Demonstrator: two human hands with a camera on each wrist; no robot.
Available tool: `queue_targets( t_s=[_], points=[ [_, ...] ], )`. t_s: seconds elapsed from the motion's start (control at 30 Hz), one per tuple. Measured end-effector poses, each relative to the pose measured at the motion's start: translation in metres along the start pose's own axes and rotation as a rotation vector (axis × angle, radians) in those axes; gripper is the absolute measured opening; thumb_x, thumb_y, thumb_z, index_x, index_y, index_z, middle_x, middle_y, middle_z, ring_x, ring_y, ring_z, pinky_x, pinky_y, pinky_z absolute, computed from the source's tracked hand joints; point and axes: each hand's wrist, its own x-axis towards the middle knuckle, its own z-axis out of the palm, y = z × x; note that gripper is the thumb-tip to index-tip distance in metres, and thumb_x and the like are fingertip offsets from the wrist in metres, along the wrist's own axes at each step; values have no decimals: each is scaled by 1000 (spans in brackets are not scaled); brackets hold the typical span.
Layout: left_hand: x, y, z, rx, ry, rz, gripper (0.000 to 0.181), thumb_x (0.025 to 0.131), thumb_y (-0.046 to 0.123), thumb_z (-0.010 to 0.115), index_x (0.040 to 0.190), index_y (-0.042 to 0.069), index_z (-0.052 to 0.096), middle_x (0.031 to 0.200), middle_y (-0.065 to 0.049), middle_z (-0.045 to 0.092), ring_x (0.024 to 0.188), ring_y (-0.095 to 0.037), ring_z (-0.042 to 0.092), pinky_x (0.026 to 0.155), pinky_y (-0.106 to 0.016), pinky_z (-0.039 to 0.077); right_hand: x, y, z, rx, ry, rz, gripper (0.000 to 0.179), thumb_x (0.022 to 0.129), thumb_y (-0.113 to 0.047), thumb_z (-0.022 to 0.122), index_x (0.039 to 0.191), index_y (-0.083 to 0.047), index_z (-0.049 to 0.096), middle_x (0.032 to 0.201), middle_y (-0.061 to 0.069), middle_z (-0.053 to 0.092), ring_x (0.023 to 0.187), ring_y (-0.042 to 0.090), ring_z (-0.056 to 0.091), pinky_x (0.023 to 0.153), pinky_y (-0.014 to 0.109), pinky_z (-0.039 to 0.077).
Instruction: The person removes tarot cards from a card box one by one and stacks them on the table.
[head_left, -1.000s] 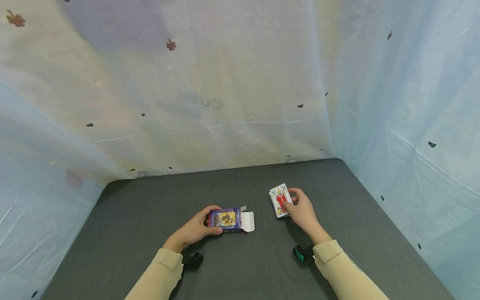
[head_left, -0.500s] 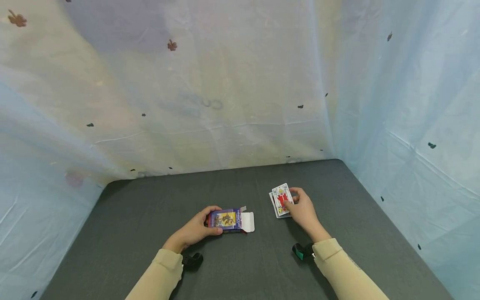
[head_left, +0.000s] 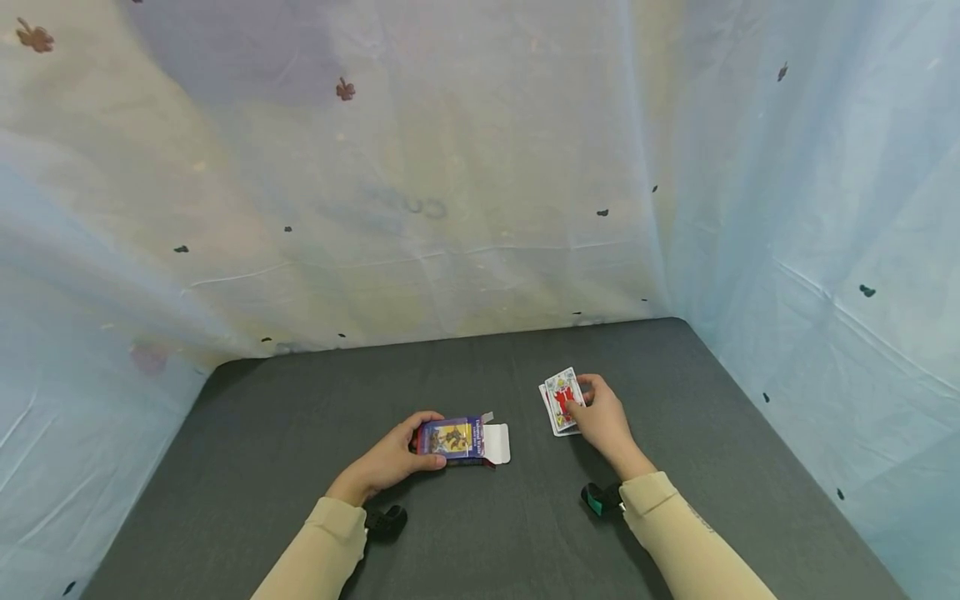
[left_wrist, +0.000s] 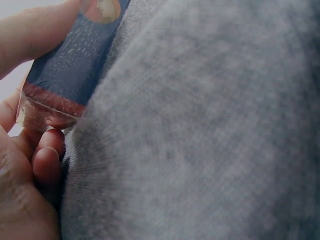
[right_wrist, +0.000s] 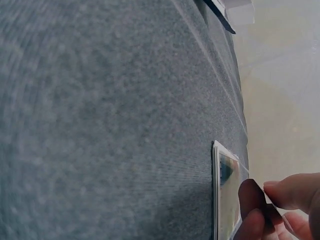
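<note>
My left hand [head_left: 386, 462] grips a blue-purple card box [head_left: 452, 439] with a yellow picture on top, thumb along the near side. The box lies flat, its white end flap [head_left: 496, 444] open toward the right. In the left wrist view, the box's blue side [left_wrist: 75, 60] shows, with clear wrap at the end by the curled fingers. Farther right, my right hand [head_left: 607, 425] pinches a picture card [head_left: 562, 393] with a red figure, thumb on its face. Under it, a stack of cards [right_wrist: 228, 195] rests on the table, sticking out to the left of the pinched card.
Dark grey cloth covers the table [head_left: 517, 533]. Pale translucent sheeting [head_left: 480, 167] hangs behind the table's back edge and along the sides. A dark strap [head_left: 386, 523] is at the left wrist, another strap [head_left: 600, 500] with a green patch at the right.
The pinched card has slid slightly right over the stack, so more of the cards beneath shows on the left. My left hand and the box have stayed in place.
</note>
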Motion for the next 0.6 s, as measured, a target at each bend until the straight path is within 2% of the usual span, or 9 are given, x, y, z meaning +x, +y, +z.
queue_targets(
  t_s=[0.6],
  points=[
    [2,-3,1,-12,4,9,70,82,26,79,141,21,42,125,-10,50,106,-25,51,90,-42,42,-1,3,9,-88,57,37,48,87,-10,65,131,0,48,91,13,59,66,20,54,55,32,41]
  ],
)
